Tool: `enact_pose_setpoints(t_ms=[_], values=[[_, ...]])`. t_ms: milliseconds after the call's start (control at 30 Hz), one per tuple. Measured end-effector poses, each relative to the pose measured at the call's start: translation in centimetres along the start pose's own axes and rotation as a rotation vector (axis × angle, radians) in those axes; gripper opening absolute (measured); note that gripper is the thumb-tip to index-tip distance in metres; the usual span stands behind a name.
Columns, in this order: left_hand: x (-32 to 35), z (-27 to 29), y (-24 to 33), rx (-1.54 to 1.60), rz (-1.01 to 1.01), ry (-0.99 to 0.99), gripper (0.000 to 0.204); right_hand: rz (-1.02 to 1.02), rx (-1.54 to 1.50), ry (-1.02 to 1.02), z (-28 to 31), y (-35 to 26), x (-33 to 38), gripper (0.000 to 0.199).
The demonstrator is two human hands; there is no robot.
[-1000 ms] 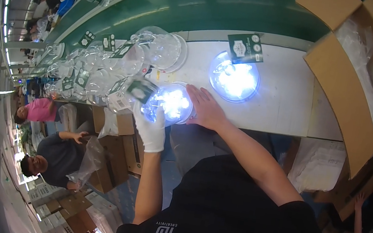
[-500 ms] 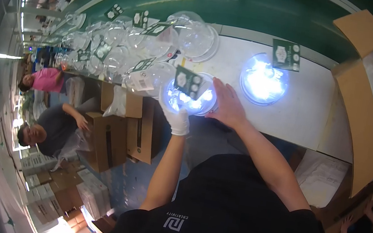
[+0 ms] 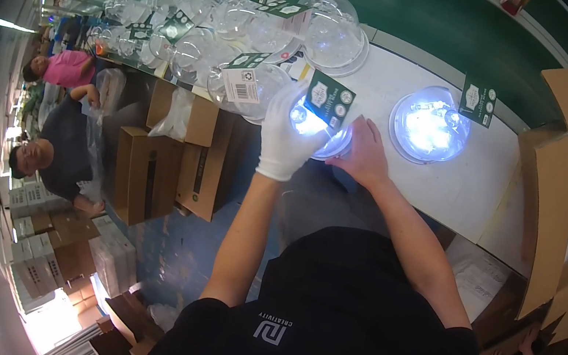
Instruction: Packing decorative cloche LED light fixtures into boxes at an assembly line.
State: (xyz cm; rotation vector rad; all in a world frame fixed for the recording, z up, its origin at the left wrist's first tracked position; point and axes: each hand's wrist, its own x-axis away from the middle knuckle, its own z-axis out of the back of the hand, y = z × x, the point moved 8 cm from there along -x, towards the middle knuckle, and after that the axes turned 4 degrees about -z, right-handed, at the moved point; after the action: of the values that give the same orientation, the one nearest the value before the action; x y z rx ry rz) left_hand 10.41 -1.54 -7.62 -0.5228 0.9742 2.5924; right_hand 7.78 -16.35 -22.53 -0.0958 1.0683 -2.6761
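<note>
A round transparent lamp (image 3: 338, 140), glowing white-blue, is gripped between my two hands at the table's near edge. My left hand (image 3: 281, 146), in a white glove, wraps round its left side. On its right, my bare right hand (image 3: 366, 153) holds the rim of the base with thumb and fingers. A dark green card tag (image 3: 328, 100) sits over the lamp's top and hides part of it. To the right stands a second lit lamp (image 3: 428, 130) with its own green tag (image 3: 478, 103), apart from my hands.
Several unlit transparent lamps (image 3: 330, 35) with tags crowd the white table (image 3: 391, 64) to the left. A green conveyor belt (image 3: 428, 14) runs behind. An open cardboard box (image 3: 550, 212) lined with plastic stands at right. Two people (image 3: 65, 150) are by cartons (image 3: 143, 177) at left.
The view has shifted, so the table's contents sit farther right. My gloved left hand has moved up round the lamp's side, and the lamp is tilted more. Both hands still hold it.
</note>
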Motion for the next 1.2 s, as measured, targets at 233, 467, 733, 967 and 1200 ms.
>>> enact_pose_setpoints(t_ms=[233,467,733,967,1200], values=[[-0.8,-0.9,-3.5,0.364,0.177,-0.145,0.052,0.052,-0.021,0.049,0.5,-0.4,-0.1,0.123],[6.8,-3.0,-6.7,0.534,0.41,0.171,0.101,0.05,-0.067,0.052,0.3,-0.5,-0.2,0.122],[10.9,-4.2,2.3,0.178,0.304,-1.067,0.06,0.045,-0.078,0.074,1.2,0.5,0.1,0.116],[1.0,-4.5,6.6,-0.521,-0.506,-0.581,0.035,0.106,-0.074,0.097,0.3,-1.1,-0.3,0.112],[5.5,-13.3,3.7,-1.238,-0.833,-0.726,0.049,0.104,0.052,0.067,0.2,-0.3,0.1,0.091]])
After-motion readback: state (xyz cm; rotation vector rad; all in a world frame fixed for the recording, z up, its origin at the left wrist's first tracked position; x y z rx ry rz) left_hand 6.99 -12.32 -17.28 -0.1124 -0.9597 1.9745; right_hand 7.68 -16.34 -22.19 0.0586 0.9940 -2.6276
